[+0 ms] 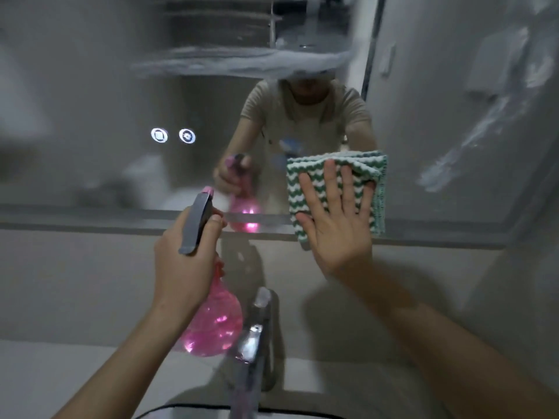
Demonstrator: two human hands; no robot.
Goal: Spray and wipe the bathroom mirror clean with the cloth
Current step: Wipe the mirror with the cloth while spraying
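Nearest of all, at the bottom edge, a chrome faucet (252, 343) rises over the dark-rimmed sink basin (193, 408). Just left of the faucet, the person's left hand (184, 258) is wrapped around the neck of a pink spray bottle (216, 325), fingers curled at its grey trigger head, nozzle aimed at the glass. To the right and farther off, the right hand (335, 219) lies flat with its fingers spread, pressing a folded green-and-white zigzag cloth (335, 189) against the bottom edge of the bathroom mirror (90, 101). Foamy white smears streak the mirror along the top and far right. Two small lit round touch buttons (173, 136) glow in the glass to the left of the cloth.
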